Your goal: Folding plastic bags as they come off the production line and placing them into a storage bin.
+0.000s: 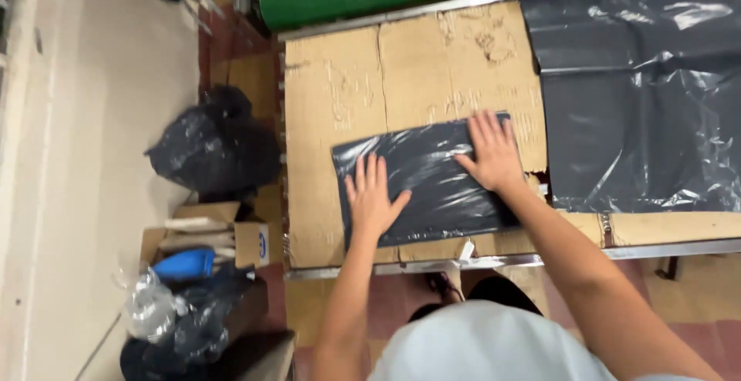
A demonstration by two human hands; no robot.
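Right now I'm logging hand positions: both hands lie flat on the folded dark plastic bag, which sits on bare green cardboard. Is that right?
Not quite. The head view shows the left hand and right hand flat on the folded dark plastic bag, but the cardboard under it is brown, not green.

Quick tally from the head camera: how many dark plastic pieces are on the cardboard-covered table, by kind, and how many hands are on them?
Folded dark plastic bag under left hand and right hand: 1
Large dark plastic sheet spread at right: 1
Hands flat on the folded bag: 2
Total plastic pieces: 2
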